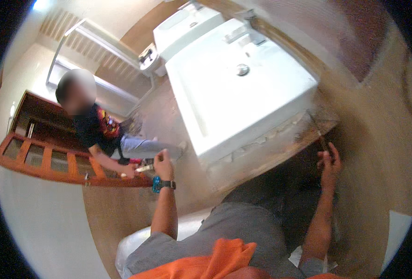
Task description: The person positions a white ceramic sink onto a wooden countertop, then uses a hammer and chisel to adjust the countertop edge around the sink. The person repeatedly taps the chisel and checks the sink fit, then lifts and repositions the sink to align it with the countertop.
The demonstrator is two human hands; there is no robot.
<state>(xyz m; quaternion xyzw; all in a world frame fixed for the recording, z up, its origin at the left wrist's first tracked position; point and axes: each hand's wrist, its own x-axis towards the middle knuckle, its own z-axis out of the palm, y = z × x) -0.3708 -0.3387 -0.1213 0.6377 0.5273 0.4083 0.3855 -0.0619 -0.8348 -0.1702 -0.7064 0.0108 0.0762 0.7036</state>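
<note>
Steel, by the look of it: a thin dark blade-like tool (318, 131) stands in the person's right hand (328, 160), whose fingers are closed round its lower end while the tip reaches up to the crumbled joint under the white square ceramic washbasin (236, 88). Judged from its slimness, the tool should be light and stiff, with a narrow, possibly slippery shaft, so the sound place to hold it is low on the handle end, as the hand does now; the tip looks thin enough to bend or slip if levered hard. Whether it is a knife or a scraper cannot be told.

The left hand (163, 163), with a dark wristwatch (167, 184) on its wrist, is stretched out and closed on a small pale object (145, 168) that another person's hand (130, 171) also touches; what the object is stays too small to tell. A small blue thing (156, 184) hangs just beside the watch.

That basin sits on a worn brown wooden counter (280, 149) with pale, ragged filler along its front edge, a rough and crumbly surface. A chrome drain (242, 69) shows in the bowl. Around it is a bathroom: a second white basin (182, 25) behind, beige tiled floor, a glass shower screen (99, 46), and an orange-brown panelled wooden door (52, 162) beside the crouching person in a dark shirt (96, 128)
</note>
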